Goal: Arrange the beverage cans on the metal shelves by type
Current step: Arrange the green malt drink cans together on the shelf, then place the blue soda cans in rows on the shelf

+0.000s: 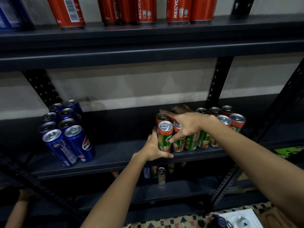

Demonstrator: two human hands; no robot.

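Two hands work at one cluster of green-and-orange cans (pixel 189 137) on the right half of the middle shelf (pixel 115 155). The left hand (pixel 153 148) is cupped against the left side of the front can (pixel 165 137), thumb lying along the shelf edge under it, fingers hidden behind the can. The right hand (pixel 187 124) lies over the tops of the cluster with fingers spread — one fingertip presses the front can's side, others reach over the cans behind.

More green-and-orange cans stand just right of that hand, toward the upright post (pixel 217 79). Well apart on the left of the same shelf, blue cans (pixel 65 129) stand packed in rows. On the upper shelf (pixel 148 35) red cans (pixel 144 10) stand in a line, with a blue can (pixel 11 12) at the far left. Below, on the lower shelf (pixel 164 190), a few mixed cans (pixel 161 176) stand in shadow — mostly green-and-orange, one blue.
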